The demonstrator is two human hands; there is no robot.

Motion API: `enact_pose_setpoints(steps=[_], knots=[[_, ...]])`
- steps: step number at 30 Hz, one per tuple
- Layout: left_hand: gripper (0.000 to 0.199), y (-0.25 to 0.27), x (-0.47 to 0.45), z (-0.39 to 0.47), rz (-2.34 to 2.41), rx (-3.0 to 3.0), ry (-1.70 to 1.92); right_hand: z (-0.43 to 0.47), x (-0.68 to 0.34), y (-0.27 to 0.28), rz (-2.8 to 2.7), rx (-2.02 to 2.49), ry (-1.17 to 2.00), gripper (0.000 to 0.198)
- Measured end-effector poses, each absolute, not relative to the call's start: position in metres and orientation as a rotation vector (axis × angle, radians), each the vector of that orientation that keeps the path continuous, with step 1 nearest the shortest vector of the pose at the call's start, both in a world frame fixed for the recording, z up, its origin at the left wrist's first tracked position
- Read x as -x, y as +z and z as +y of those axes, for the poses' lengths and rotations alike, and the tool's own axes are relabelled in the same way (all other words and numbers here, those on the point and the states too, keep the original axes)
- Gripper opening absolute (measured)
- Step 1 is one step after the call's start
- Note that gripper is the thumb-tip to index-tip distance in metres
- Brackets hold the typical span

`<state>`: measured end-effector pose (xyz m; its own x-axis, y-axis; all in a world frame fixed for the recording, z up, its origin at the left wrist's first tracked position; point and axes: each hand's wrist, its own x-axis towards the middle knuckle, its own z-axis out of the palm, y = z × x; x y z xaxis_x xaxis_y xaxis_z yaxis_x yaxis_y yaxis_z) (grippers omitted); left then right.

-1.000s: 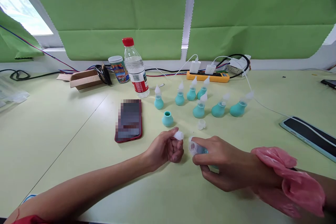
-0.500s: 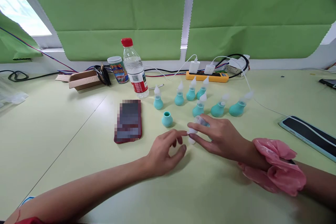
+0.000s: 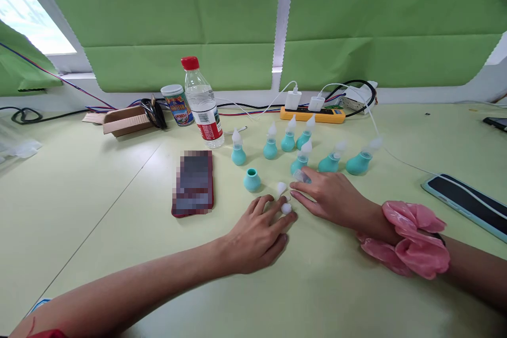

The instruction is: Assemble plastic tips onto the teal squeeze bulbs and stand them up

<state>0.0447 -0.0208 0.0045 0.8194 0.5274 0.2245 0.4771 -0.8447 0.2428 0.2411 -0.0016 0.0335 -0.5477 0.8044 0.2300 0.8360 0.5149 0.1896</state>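
Observation:
My left hand (image 3: 263, 232) lies low over the table with its fingers spread. Its fingertips are around a small white rounded piece (image 3: 285, 208), touching it or nearly so. Just beyond them lies a white cone-shaped tip (image 3: 281, 188). A clear plastic piece (image 3: 302, 176) sits between the bent fingers of my right hand (image 3: 327, 195), its far side partly hidden. Left of the hands, an open teal bulb (image 3: 252, 180) stands upright without a tip. Behind are several teal bulb aspirators (image 3: 270, 149) with translucent tips; the ones at the right (image 3: 358, 163) lean over.
A phone (image 3: 193, 182) lies left of the bulbs. Behind it stand a water bottle (image 3: 204, 105), a can (image 3: 178, 105) and a cardboard box (image 3: 129, 120). A yellow power strip (image 3: 312, 115) with chargers is at the back. A second phone (image 3: 469, 203) lies right, under a white cable.
My left hand has turned over flatter, its fingers now spread at the white rounded piece. My right fingers have drawn back slightly, and the white tip shows on the table.

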Motion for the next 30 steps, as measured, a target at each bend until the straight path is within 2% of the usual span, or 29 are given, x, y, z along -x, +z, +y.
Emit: enact_pose_setpoints(steps=[6,12,17,21,25,28,30], knots=[[0.051,-0.003,-0.043,-0.019,0.909,-2.773,0.486,-0.003,-0.244,0.042,-2.56,1.348,-0.218,0.024],[0.061,-0.007,-0.042,-0.017,0.939,-2.789,0.492,-0.016,-0.24,0.049,-2.7,1.135,0.087,0.041],[0.05,-0.002,-0.043,-0.019,0.928,-2.809,0.496,-0.024,-0.233,0.049,-2.473,1.209,0.302,0.027],[0.036,0.005,-0.042,-0.02,0.918,-2.748,0.625,-0.024,-0.226,0.048,-2.178,1.148,0.734,0.011],[0.022,0.009,-0.041,-0.02,0.875,-2.523,0.994,-0.023,-0.217,0.036,-1.74,1.023,1.334,0.019],[0.011,0.009,-0.041,-0.019,0.824,-2.314,1.105,-0.027,-0.212,0.022,-1.552,0.952,1.552,0.025],[0.015,0.007,-0.042,-0.018,0.806,-2.18,1.108,-0.031,-0.21,0.013,-1.456,0.948,1.652,0.026]])
